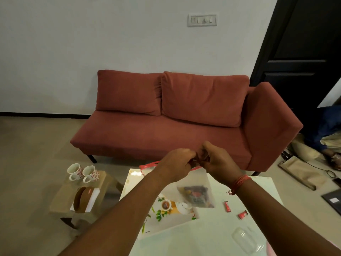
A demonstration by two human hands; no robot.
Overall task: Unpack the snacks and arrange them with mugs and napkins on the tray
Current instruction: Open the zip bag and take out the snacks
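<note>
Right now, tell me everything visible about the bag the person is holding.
The bag is a translucent whitish plastic pouch with a red strip along its top edge. It hangs above the table, lifted clear of it, held at the top by both hands: the left hand and right hand pinch its mouth, as if pulling it open. Dark wrapped snacks with some red and yellow show through its lower part, sagging downward. Whether the mouth is open cannot be told.

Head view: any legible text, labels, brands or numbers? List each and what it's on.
None can be read.
Red sachets on the table: print too small.
Snack packet inside the translucent bag held by the left hand and right hand: blurred.
Tray: pictures, with tiny marks that can't be read.
Wall switch plate: no visible lettering.
</note>
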